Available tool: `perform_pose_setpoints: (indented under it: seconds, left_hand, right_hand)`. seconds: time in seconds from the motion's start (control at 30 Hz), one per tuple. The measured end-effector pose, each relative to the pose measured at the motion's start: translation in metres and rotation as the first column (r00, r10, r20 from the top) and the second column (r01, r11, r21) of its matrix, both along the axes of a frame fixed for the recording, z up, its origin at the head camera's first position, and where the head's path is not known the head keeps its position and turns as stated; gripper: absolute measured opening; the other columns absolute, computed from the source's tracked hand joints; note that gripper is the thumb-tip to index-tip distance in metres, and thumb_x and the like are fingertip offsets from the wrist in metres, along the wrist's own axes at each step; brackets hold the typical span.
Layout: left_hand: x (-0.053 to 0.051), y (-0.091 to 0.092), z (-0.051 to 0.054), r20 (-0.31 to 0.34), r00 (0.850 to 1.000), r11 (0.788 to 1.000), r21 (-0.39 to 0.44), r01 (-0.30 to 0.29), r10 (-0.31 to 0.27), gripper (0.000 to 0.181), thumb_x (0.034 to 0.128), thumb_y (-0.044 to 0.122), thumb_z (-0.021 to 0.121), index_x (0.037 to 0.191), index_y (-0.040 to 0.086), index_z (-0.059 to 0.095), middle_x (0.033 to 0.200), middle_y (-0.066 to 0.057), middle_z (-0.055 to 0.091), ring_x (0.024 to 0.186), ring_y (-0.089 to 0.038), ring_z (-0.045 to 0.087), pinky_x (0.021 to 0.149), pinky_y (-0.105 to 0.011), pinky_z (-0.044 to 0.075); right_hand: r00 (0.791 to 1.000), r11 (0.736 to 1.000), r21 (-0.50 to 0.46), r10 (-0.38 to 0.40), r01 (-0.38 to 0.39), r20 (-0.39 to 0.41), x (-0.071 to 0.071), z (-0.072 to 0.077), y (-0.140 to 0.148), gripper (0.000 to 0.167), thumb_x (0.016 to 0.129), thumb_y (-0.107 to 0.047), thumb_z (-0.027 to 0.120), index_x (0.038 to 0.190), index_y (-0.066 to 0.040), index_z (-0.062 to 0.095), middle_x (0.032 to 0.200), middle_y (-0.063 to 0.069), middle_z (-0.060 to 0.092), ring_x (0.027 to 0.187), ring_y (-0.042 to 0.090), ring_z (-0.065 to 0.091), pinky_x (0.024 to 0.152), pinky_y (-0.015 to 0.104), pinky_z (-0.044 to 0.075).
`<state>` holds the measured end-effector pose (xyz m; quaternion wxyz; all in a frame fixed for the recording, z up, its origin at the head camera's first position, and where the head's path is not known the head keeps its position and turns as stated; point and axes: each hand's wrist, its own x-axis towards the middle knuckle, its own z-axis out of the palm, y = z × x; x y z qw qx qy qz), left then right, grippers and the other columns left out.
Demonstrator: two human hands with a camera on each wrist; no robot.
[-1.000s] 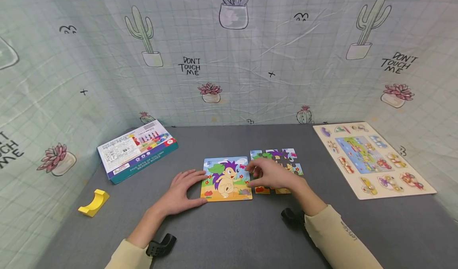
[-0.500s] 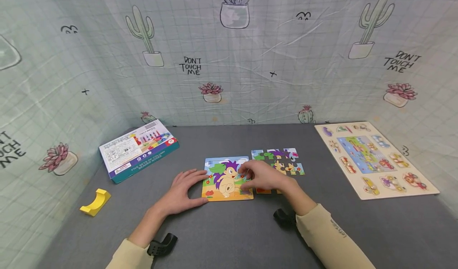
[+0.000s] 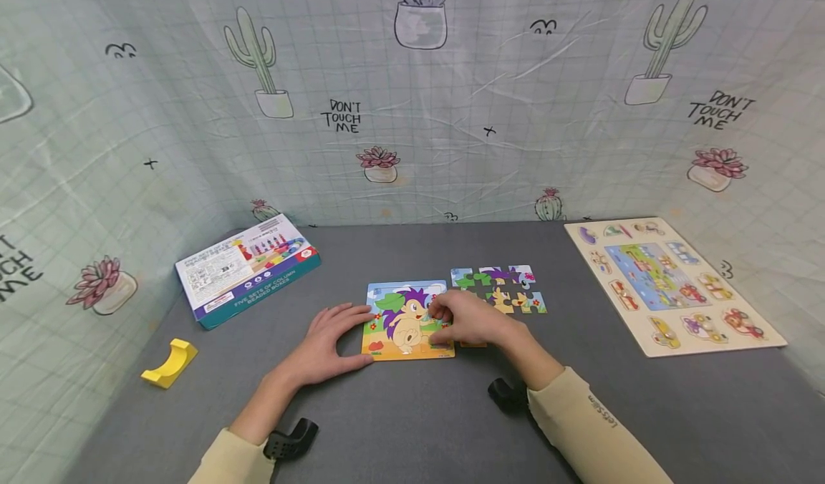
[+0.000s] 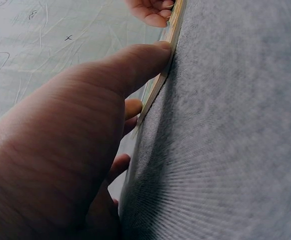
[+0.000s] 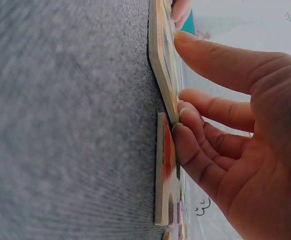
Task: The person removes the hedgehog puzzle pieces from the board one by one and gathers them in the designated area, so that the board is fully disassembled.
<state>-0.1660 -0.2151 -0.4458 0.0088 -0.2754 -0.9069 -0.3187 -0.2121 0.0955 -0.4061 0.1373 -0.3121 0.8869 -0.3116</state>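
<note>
A flat square picture board printed with a purple-spined hedgehog lies on the grey table. My left hand rests at its left side, the thumb by the near left corner and the fingers spread along the edge. In the left wrist view, the thumb touches the board's rim. Over the right part of the board is my right hand, fingers bent, with a gap between thumb and forefinger. The right wrist view has the thumb touching the board; no piece is seen between the fingers. Loose jigsaw pieces lie right of the board, some hidden by this hand.
A teal-and-white toy box lies at the back left, with a yellow curved block in front of it. At the right is a wooden puzzle board with vehicle pictures. Patterned cloth hangs behind the table.
My right hand has shifted left from the board's right edge onto its right part, uncovering more of the loose pieces. The left hand stays where it was.
</note>
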Motion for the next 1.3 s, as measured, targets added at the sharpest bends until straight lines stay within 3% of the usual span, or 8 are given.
perform_pose_setpoints:
  seconds: [0.53, 1.03, 1.3]
  left_hand:
    - [0.0, -0.0006, -0.0011, 0.007, 1.0, 1.0, -0.015, -0.006, 0.006, 0.072, 0.0839, 0.045, 0.079, 0.145, 0.014, 0.056, 0.151, -0.006, 0.048, 0.145, -0.037, 0.029, 0.114, -0.066, 0.008]
    - [-0.0003, -0.0012, -0.0005, 0.01, 1.0, 1.0, -0.017, -0.007, 0.007, 0.072, 0.0842, 0.046, 0.079, 0.145, 0.014, 0.056, 0.151, -0.006, 0.048, 0.145, -0.037, 0.028, 0.114, -0.066, 0.008]
    - [-0.0003, -0.001, 0.0002, 0.008, 1.0, 1.0, -0.012, -0.002, 0.002, 0.071, 0.084, 0.044, 0.079, 0.144, 0.014, 0.056, 0.151, -0.007, 0.048, 0.145, -0.038, 0.028, 0.114, -0.067, 0.008]
  right_hand:
    - [1.0, 0.998, 0.059, -0.016, 0.017, -0.025, 0.0037, 0.0008, -0.0046, 0.04, 0.078, -0.024, 0.09, 0.105, -0.005, 0.067, 0.092, -0.001, 0.057, 0.084, 0.015, 0.052, 0.08, 0.034, 0.049]
    - [0.997, 0.996, -0.061, -0.063, 0.066, 0.042, 0.0075, 0.0059, -0.0034, 0.026, 0.087, -0.009, 0.08, 0.107, -0.007, 0.063, 0.089, -0.003, 0.061, 0.081, 0.013, 0.058, 0.076, 0.029, 0.052]
    - [0.997, 0.985, -0.162, -0.043, 0.054, 0.07, 0.0077, 0.0054, 0.0022, 0.017, 0.091, -0.003, 0.074, 0.105, -0.005, 0.064, 0.089, -0.002, 0.062, 0.083, 0.014, 0.06, 0.078, 0.03, 0.053]
